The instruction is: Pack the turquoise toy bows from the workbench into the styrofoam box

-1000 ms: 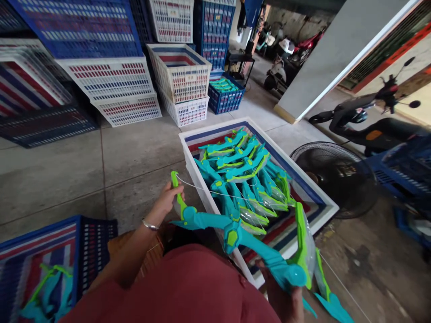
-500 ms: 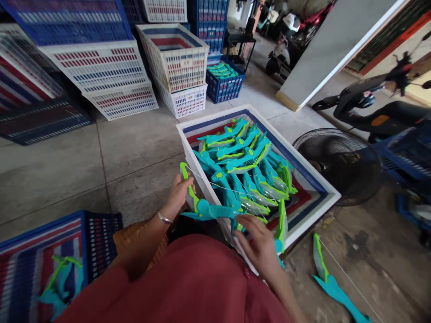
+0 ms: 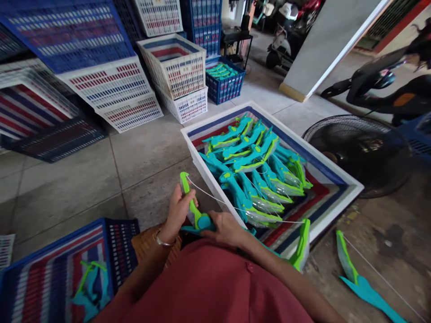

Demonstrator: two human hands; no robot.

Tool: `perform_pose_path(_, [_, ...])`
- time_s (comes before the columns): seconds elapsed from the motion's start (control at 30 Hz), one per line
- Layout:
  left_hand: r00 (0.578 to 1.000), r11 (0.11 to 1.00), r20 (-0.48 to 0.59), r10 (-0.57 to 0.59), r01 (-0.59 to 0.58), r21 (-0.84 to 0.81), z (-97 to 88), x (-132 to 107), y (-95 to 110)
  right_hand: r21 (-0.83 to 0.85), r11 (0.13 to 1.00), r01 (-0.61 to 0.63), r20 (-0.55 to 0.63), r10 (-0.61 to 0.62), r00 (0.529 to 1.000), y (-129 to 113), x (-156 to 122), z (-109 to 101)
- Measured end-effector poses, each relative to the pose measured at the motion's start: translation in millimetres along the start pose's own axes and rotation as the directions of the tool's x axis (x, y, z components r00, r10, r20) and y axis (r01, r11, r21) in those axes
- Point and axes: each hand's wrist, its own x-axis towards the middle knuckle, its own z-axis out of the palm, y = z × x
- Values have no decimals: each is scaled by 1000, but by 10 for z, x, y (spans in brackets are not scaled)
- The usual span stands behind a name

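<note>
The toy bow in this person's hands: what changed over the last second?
The right hand left the bow's far right limb, crossed leftwards and now grips the teal part beside the left hand. The bow came in closer to the body. The left hand kept its hold on the green tip, and the string stayed strung. The white crate of bows and the loose bow on the floor were not touched.
</note>
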Motion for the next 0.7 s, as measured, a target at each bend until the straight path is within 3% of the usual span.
perform_pose_path(0.13, [979, 962, 202, -19, -37, 272, 15, 0, 1, -124, 981, 147, 20, -146, 989, -126, 27, 187])
perform_pose_path(0.2, [935, 894, 354, -5, -155, 420, 80, 26, -48, -233, 939, 254, 98, -237, 967, -182, 68, 280])
perform_pose_path(0.3, [868, 816, 496, -9, -280, 505, 141, 112, -176, -324, 898, 299, 169, -256, 952, -256, 103, 355])
perform_pose_path(0.4, [849, 823, 519, -97, -224, 522, 87, 260, -337, -370, 875, 312, 8, -332, 943, -252, 43, 295])
perform_pose_path(0.5, [798, 858, 562, -215, -120, 499, -20, 372, -493, -242, 908, 342, -312, -406, 859, -13, -157, 110])
perform_pose_path(0.57, [731, 849, 598, -328, -48, 526, -70, 374, -556, -92, 971, 219, -571, -232, 788, 342, -348, -33])
perform_pose_path(0.6, [701, 837, 610, -369, -33, 546, -79, 355, -570, -28, 995, 100, -681, -92, 727, 571, -446, -91])
perform_pose_path(0.67, [668, 818, 629, -397, -53, 573, -62, 302, -567, 79, 981, -176, -799, 168, 577, 1078, -622, -149])
perform_pose_path(0.7, [660, 806, 638, -397, -82, 586, -38, 275, -556, 132, 943, -304, -802, 282, 527, 1321, -694, -140])
